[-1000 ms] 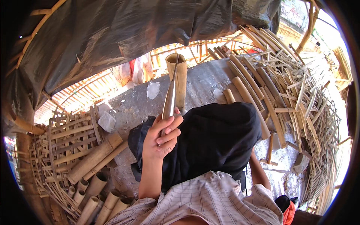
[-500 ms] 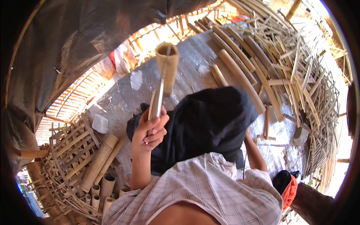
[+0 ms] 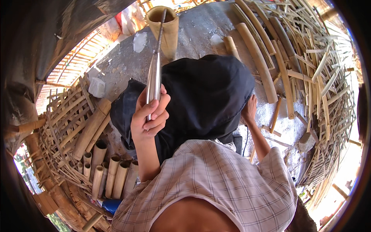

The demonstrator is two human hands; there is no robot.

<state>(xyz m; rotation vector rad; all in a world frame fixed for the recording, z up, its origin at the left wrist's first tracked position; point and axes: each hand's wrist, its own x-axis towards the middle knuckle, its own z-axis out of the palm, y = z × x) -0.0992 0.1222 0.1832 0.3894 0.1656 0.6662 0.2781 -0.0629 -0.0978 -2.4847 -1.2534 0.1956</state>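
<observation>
My left hand (image 3: pixel 150 116) is closed around the silver handle of a hand saw (image 3: pixel 154 73), held upright in front of my left knee. Its narrow, toothed blade points away from me, seen nearly edge-on. Beyond it stands a thick, hollow bamboo tube (image 3: pixel 169 34), which the blade overlaps in view; whether they touch I cannot tell. My right hand (image 3: pixel 250 109) rests against the side of my right knee, under dark trousers (image 3: pixel 206 96). It looks open and holds nothing visible, though the leg hides part of its fingers.
Split bamboo lengths (image 3: pixel 257 62) lie at the right, beside a heap of bamboo strips (image 3: pixel 328 89). At the left are a woven bamboo basket (image 3: pixel 63 127), a leaning bamboo pole (image 3: pixel 92 129), several upright cut tubes (image 3: pixel 112 176) and a pale block (image 3: pixel 97 87). Dark sheeting (image 3: pixel 46 42) hangs above.
The view has tilted, so the tube and floor sit higher in the picture. The saw's handle has turned and shows more metal. My right hand, mostly hidden before, now shows beside the knee.
</observation>
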